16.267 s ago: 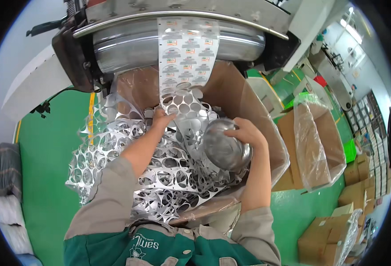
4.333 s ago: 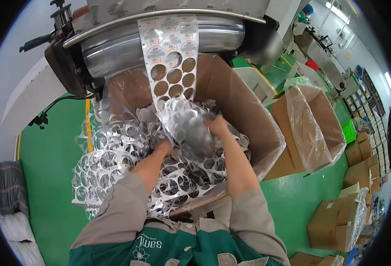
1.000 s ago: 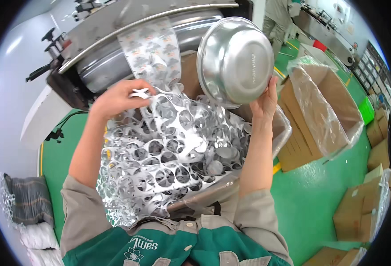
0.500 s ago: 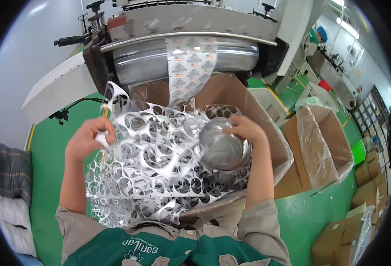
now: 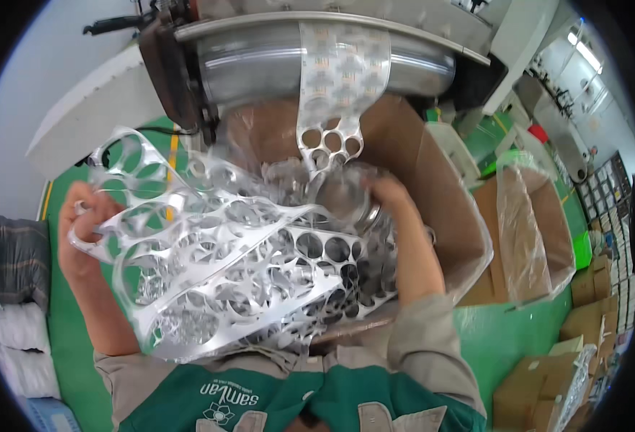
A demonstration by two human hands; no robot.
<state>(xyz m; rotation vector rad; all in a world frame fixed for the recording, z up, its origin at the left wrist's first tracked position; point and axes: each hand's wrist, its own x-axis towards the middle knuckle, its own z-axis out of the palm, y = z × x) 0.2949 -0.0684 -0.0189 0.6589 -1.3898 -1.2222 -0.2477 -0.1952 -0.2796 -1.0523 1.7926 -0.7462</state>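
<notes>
My left hand (image 5: 87,219) is closed on the edge of a silver foil web (image 5: 238,252) punched full of round holes, drawn out to the left. The web lies bunched in loose layers over the near left part of a big cardboard box (image 5: 422,173). At the web's right side my right hand (image 5: 389,193) grips a round, shiny metal bowl (image 5: 342,193), blurred by motion and low inside the box. A printed foil strip (image 5: 342,72) hangs from a metal roller (image 5: 252,72); its lower end shows punched holes and reaches down beside the bowl.
The machine's white side arm (image 5: 79,108) juts out at the left. A second cardboard box (image 5: 548,223) lined with clear plastic stands on the green floor at the right. More cartons (image 5: 537,385) lie at lower right; dark and white sacks (image 5: 18,263) are stacked at the left.
My left hand has moved left and pulled the punched web outward. The bowl has shifted up in the picture, deeper into the box. The strip's punched end now shows below the roller.
</notes>
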